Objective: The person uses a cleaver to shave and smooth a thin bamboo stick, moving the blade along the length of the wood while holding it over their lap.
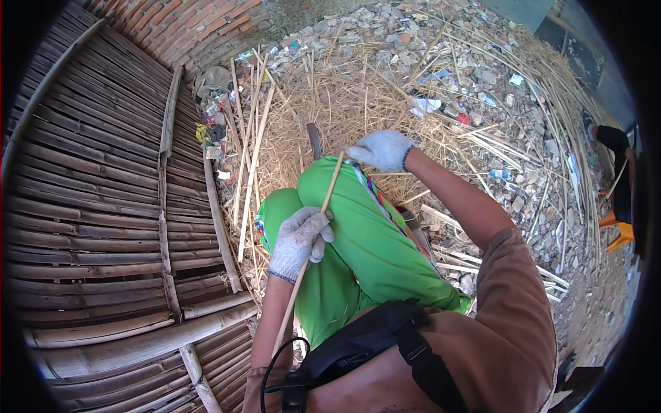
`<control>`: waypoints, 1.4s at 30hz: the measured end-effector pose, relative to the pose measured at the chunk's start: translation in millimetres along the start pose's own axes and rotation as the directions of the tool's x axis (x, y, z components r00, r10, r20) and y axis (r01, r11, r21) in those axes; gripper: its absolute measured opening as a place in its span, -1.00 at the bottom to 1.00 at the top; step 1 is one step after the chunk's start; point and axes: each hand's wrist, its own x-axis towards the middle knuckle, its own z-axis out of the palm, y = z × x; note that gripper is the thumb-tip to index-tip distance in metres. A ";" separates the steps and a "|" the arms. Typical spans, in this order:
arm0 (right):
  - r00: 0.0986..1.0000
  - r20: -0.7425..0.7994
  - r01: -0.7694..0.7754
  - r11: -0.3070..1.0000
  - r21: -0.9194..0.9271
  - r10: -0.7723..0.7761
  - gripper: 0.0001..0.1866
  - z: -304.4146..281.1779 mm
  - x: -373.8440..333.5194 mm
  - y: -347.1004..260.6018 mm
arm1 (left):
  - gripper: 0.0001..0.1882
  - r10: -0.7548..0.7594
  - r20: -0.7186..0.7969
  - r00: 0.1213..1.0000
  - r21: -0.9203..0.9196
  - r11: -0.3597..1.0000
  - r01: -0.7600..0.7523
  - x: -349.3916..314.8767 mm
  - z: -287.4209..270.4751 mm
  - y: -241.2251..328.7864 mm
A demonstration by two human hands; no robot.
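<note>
My left hand [299, 237], in a pale knit glove, is closed around a long, thin bamboo strip [332, 184]. The strip slants over my green-clad legs, from beside my left forearm up to the knee. Close to its far end is my right hand [383, 150], gloved as well, with its fingers drawn together at the raised knee. What those fingers hold, if anything, is hidden. Just past the knee a flat, dark, blade-like piece [315, 140] stands out against the straw-coloured shavings [351, 96].
A bamboo slat panel [103, 206] fills the left side. Long split strips [252, 155] lie beside it, with more strips [496, 148] to the right. Rubble and litter [475, 76] cover the ground. A brick wall [186, 27] rises behind. At far right another person's dark sleeve [613, 141] shows near an orange stool [620, 230].
</note>
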 end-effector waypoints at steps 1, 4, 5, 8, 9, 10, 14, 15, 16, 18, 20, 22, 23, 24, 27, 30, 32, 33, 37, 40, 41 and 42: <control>1.000 0.001 0.007 1.000 0.001 -0.007 -0.19 -3.4 -0.8 -4.2 | -0.77 0.002 -0.006 1.000 0.000 1.000 -0.002 -1.3 -2.3 -0.7; 0.999 0.033 -0.007 0.999 -0.033 0.008 -0.16 -6.8 -9.3 -16.6 | -0.77 0.004 -0.003 1.000 0.020 1.000 -0.004 -3.5 -6.4 -1.1; 0.998 0.023 0.053 0.998 -0.029 -0.053 -0.15 -2.0 -12.2 -26.1 | -0.77 0.004 -0.014 1.000 0.023 1.000 -0.004 -3.6 -5.8 1.2; 0.996 -0.001 0.088 0.996 -0.016 -0.088 -0.12 3.6 -13.3 -27.8 | -0.77 0.004 -0.027 1.000 0.074 0.997 -0.002 -4.2 -4.2 1.0; 0.998 -0.019 0.064 0.998 -0.007 -0.064 -0.11 1.9 -12.6 -25.5 | -0.78 0.008 -0.029 1.000 0.124 0.992 -0.004 -4.5 -3.2 2.6; 1.000 0.017 -0.006 1.000 0.018 0.006 -0.10 -9.0 -9.4 -24.8 | -0.78 0.011 -0.036 0.999 0.128 0.992 -0.006 -6.4 -4.2 4.2; 0.997 0.050 -0.048 0.996 -0.079 0.052 -0.17 -15.0 -12.6 -12.9 | -0.77 0.021 -0.026 0.999 0.234 0.972 -0.014 -6.6 -2.0 8.8; 0.997 0.056 -0.042 0.996 -0.077 0.047 -0.17 -10.6 -15.3 -21.6 | -0.77 0.024 -0.030 0.999 0.269 0.963 -0.015 -7.4 -3.3 9.8; 0.998 0.051 0.034 0.998 -0.050 -0.032 -0.17 -9.2 -21.8 -33.1 | -0.77 0.020 -0.028 0.999 0.265 0.964 -0.012 -6.7 -3.7 9.6; 0.991 0.051 0.122 0.992 -0.025 -0.120 -0.15 1.0 -20.6 -37.7 | -0.77 0.021 -0.035 0.999 0.303 0.953 -0.010 -6.0 -5.1 8.7; 0.997 0.045 0.061 0.998 -0.012 -0.060 -0.16 -2.3 -15.3 -28.2 | -0.77 0.021 -0.032 0.999 0.312 0.950 -0.010 -6.6 -2.2 12.9; 0.999 0.041 -0.001 1.000 0.002 0.001 -0.17 -6.0 -9.3 -12.7 | -0.77 0.021 -0.028 0.999 0.320 0.947 -0.011 -7.2 -0.7 15.5; 0.998 0.041 -0.038 0.999 -0.032 0.039 -0.17 -7.2 -7.0 -2.2 | -0.77 0.020 0.000 1.000 0.287 0.958 -0.019 -5.3 -0.4 15.4; 0.996 0.039 -0.075 0.995 -0.065 0.078 -0.17 -6.7 -5.8 7.1 | -0.77 0.019 0.029 0.999 0.252 0.967 -0.026 -3.2 0.6 16.0; 0.995 0.019 0.094 0.996 -0.001 -0.094 -0.15 -1.4 -17.9 -32.7 | -0.77 0.001 -0.018 1.000 0.197 0.980 0.002 -7.4 -9.5 12.7; 0.997 0.028 0.069 0.998 0.015 -0.069 -0.13 5.8 -17.5 -29.2 | -0.77 0.001 -0.005 1.000 0.186 0.983 0.000 -3.6 -7.6 9.8; 1.000 0.014 0.008 1.000 0.016 -0.008 -0.11 -3.2 -11.5 -15.7 | -0.77 0.010 0.009 1.000 0.196 0.981 -0.012 -2.7 -5.2 11.0; 1.000 0.008 0.006 1.000 0.017 -0.006 -0.11 -7.3 -12.2 -7.8 | -0.77 0.016 0.019 1.000 0.202 0.979 -0.020 -2.9 -4.0 11.9; 0.999 0.040 0.002 1.000 -0.022 -0.001 -0.11 -5.8 -19.8 -22.5 | -0.77 -0.001 0.008 1.000 0.197 0.980 -0.001 -6.8 -8.0 10.8; 0.992 0.053 0.112 0.994 0.007 -0.113 -0.14 0.0 -24.3 -40.5 | -0.77 0.010 0.000 1.000 0.197 0.980 -0.009 -4.0 -10.3 8.9; 0.993 0.049 0.108 0.994 0.006 -0.108 -0.14 -0.2 -22.3 -33.7 | -0.77 0.011 0.008 1.000 0.209 0.978 -0.013 -3.9 -7.6 10.9; 0.998 0.041 0.046 0.999 0.024 -0.047 -0.16 -2.0 -18.6 -22.7 | -0.77 0.013 0.017 1.000 0.221 0.975 -0.016 -3.8 -5.2 12.8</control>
